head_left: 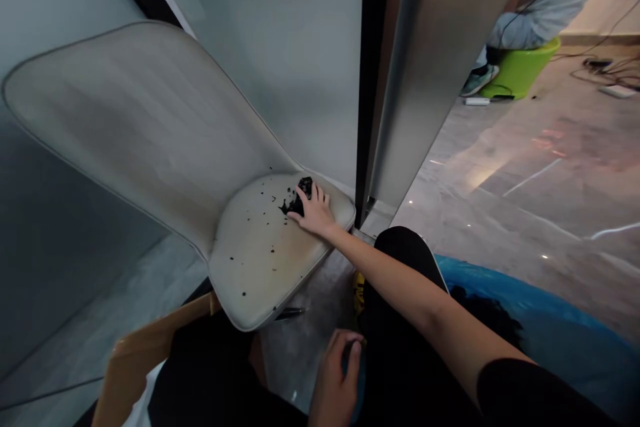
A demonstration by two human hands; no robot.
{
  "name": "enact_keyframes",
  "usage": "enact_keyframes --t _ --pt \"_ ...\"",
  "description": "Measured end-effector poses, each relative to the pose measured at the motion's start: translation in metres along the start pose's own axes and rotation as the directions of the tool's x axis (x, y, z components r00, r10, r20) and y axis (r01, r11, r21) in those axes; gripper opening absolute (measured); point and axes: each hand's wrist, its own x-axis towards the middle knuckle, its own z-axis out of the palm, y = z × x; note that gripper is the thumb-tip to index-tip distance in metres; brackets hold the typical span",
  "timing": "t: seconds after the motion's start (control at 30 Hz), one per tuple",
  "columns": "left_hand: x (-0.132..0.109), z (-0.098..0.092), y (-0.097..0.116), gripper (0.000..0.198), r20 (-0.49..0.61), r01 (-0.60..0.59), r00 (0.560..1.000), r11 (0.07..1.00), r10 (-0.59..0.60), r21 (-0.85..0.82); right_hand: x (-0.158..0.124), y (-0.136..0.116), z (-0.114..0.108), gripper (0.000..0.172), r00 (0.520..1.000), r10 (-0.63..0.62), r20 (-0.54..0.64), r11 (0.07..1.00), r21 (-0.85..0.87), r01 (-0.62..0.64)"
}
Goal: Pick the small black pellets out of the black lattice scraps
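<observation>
- Right hand (314, 212): fingers spread, open over a black clump (303, 195) on the pale chair seat (260, 273); dark crumbs (265, 227) scattered nearby.
- Left hand (334, 380): curled around a blue object (360, 387), below the seat.

No legible text, label, brand, number or sign anywhere in view.
</observation>
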Motion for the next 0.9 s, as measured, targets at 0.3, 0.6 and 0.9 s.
enact_keyframes --t 0.3,0.6,0.9 --pt "-0.013 0.004 0.010 0.037 0.014 -0.010 1.000 1.000 0.010 -0.016 0.007 0.011 0.000 0.045 0.990 0.068 -0.125 0.994 0.095 -0.056" --pt "0.003 0.001 0.027 0.059 -0.056 0.025 0.998 0.984 -0.036 -0.178 -0.034 0.016 -0.039 0.044 0.925 0.336 -0.176 0.785 0.595 -0.171" --pt "0.018 0.014 0.047 0.066 -0.123 0.043 0.990 0.974 -0.071 -0.222 -0.191 0.060 -0.114 0.056 0.849 0.510 -0.138 0.261 0.965 0.001"
